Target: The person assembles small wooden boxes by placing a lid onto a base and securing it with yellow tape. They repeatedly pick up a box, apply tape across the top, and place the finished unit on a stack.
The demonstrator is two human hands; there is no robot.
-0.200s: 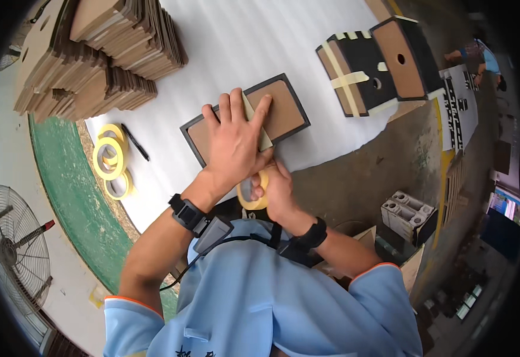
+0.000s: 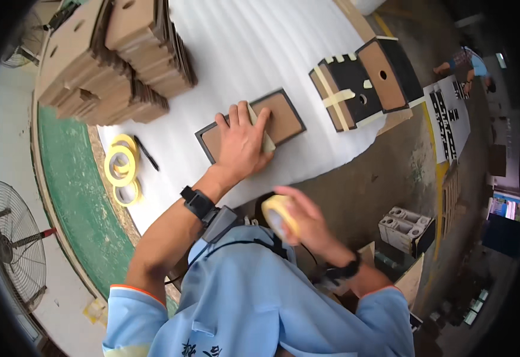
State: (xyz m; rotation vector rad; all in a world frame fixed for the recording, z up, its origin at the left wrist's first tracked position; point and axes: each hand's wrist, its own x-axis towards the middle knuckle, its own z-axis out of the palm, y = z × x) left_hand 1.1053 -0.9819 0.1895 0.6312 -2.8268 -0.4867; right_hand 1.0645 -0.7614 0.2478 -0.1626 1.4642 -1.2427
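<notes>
My left hand (image 2: 241, 143) lies flat with spread fingers on a shallow brown rectangular piece with a black rim (image 2: 284, 114), pressing it to the white-covered table. A pale strip of masking tape (image 2: 268, 143) crosses the middle of that piece, partly under my fingers. My right hand (image 2: 315, 225), slightly blurred, grips a roll of yellow masking tape (image 2: 285, 209). It is off the table's near edge, in front of my body and apart from the piece.
Stacked brown cardboard pieces (image 2: 87, 65) stand at the far left. Several yellow tape rolls (image 2: 113, 157) and a black pen (image 2: 146, 153) lie nearer. Taped black-and-brown boxes (image 2: 338, 101) are at right. A fan (image 2: 11, 241) is at far left; another person (image 2: 478, 64) is at far right.
My right hand has pulled away from the piece with the tape roll, down and to the right. My left hand still presses on the piece. The whole view has shifted slightly.
</notes>
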